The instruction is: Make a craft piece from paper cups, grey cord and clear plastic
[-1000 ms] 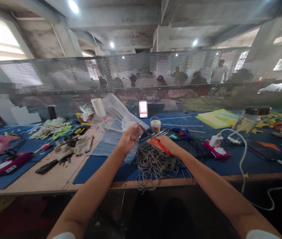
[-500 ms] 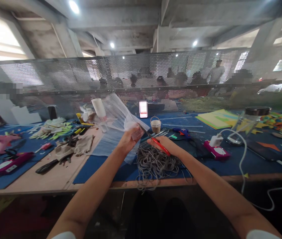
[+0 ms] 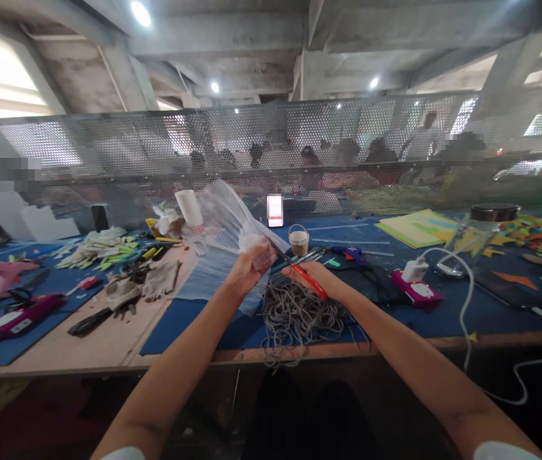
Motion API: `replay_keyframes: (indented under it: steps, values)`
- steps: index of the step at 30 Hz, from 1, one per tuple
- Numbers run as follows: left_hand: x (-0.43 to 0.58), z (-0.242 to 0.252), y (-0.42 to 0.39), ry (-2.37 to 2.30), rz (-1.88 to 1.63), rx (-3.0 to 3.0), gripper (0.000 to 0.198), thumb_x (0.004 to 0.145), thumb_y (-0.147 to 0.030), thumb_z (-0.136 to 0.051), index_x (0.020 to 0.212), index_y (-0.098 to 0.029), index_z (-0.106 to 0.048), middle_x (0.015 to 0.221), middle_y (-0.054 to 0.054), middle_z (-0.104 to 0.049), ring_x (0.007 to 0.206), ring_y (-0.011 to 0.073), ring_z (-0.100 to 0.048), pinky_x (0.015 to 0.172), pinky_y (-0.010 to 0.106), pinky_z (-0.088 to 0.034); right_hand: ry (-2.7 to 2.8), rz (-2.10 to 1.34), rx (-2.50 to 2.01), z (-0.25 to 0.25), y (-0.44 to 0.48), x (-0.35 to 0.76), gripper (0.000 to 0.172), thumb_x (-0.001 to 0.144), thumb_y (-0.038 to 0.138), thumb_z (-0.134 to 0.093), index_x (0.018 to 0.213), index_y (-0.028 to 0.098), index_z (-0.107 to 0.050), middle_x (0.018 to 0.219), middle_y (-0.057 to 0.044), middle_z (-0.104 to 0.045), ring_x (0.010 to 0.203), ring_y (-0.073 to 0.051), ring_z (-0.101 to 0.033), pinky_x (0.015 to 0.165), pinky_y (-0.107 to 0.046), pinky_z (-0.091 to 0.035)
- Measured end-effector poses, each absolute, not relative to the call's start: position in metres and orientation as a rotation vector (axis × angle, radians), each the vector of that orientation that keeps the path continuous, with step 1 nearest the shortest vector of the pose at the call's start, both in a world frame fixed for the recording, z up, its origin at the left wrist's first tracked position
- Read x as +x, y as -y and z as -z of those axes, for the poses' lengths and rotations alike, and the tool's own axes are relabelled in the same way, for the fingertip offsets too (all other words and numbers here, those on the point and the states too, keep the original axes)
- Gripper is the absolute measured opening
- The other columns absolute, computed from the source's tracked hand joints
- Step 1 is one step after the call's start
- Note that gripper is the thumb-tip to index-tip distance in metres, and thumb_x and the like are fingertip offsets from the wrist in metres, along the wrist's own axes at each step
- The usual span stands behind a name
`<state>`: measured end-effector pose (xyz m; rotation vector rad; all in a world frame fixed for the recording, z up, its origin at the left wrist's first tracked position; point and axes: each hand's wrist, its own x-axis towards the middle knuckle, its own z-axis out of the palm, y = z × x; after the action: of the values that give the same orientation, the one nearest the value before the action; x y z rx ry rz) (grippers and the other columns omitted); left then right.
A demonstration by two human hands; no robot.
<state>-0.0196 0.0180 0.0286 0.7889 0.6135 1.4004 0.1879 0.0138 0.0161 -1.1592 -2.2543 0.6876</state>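
Observation:
My left hand (image 3: 248, 265) is closed on a gathered bunch of sheer white mesh fabric (image 3: 225, 207), which fans out up and to the left. My right hand (image 3: 316, 278) grips red-handled scissors (image 3: 309, 281). Their dark blades point up and left, right beside the bunched fabric; whether they touch it I cannot tell. Below the scissors lies a tangled heap of grey cord (image 3: 304, 316), partly over the table edge. More of the sheer fabric lies flat on the blue mat under my left hand. A small paper cup with a handle (image 3: 298, 241) stands just behind the scissors.
A lit phone (image 3: 275, 211) stands at the back, before a perforated metal screen (image 3: 251, 140). On the left are work gloves (image 3: 160, 280) and a pink glue gun (image 3: 6, 276). At right are a glass jar (image 3: 472, 239), a magenta power strip (image 3: 417, 291) and a white cable (image 3: 466, 306).
Both hands, the fabric and the scissors stay almost in the same place. Behind the screen, a standing person has shifted slightly to the right.

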Motion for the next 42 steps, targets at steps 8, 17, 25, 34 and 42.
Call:
replay_keyframes:
  steps: [8, 17, 25, 34, 42]
  values:
    - [-0.019, -0.029, -0.018, -0.625, -1.411, 0.709, 0.023, 0.083, -0.007, -0.070, 0.104, -0.015, -0.069, 0.086, 0.002, -0.074, 0.071, 0.0113, -0.071, 0.067, 0.020, -0.061, 2.217, -0.736, -1.179, -0.015, -0.015, 0.188, 0.064, 0.086, 0.079, -0.051, 0.059, 0.022, -0.044, 0.049, 0.002, -0.044, 0.046, -0.013, -0.049, 0.050, -0.025, -0.034]
    - [-0.015, -0.034, -0.013, -0.515, -1.403, 0.622, 0.016, 0.085, -0.001, -0.063, 0.093, -0.013, -0.070, 0.084, 0.004, -0.074, 0.073, 0.0122, -0.071, 0.069, 0.021, -0.062, 2.201, -0.766, -1.216, -0.016, -0.013, 0.187, 0.061, 0.086, 0.076, -0.052, 0.060, 0.022, -0.045, 0.049, 0.003, -0.044, 0.043, -0.013, -0.049, 0.050, -0.025, -0.036]
    - [-0.013, -0.036, -0.014, -0.538, -1.484, 0.453, 0.014, 0.092, -0.005, -0.058, 0.082, -0.010, -0.067, 0.076, 0.005, -0.072, 0.069, 0.0114, -0.071, 0.071, 0.020, -0.061, 2.231, -0.671, -1.204, -0.019, -0.011, 0.186, 0.063, 0.088, 0.078, -0.048, 0.060, 0.021, -0.047, 0.051, 0.001, -0.047, 0.051, -0.013, -0.047, 0.053, -0.026, -0.033]
    - [-0.015, -0.034, -0.015, -0.527, -1.453, 0.517, 0.014, 0.083, 0.001, -0.061, 0.088, -0.012, -0.067, 0.077, 0.004, -0.071, 0.070, 0.0102, -0.070, 0.071, 0.017, -0.061, 2.083, -0.897, -1.225, -0.013, -0.016, 0.185, 0.062, 0.079, 0.080, -0.060, 0.063, 0.021, -0.052, 0.048, 0.002, -0.048, 0.042, -0.013, -0.048, 0.045, -0.026, -0.035]
    - [-0.013, -0.028, -0.007, -0.520, -1.284, 0.809, 0.041, 0.078, -0.005, -0.074, 0.117, -0.018, -0.069, 0.086, 0.001, -0.071, 0.074, 0.0104, -0.070, 0.074, 0.021, -0.061, 1.599, -1.165, -0.993, -0.018, -0.023, 0.189, 0.062, 0.080, 0.080, -0.060, 0.072, 0.018, -0.063, 0.053, -0.002, -0.061, 0.044, -0.013, -0.051, 0.044, -0.026, -0.041]
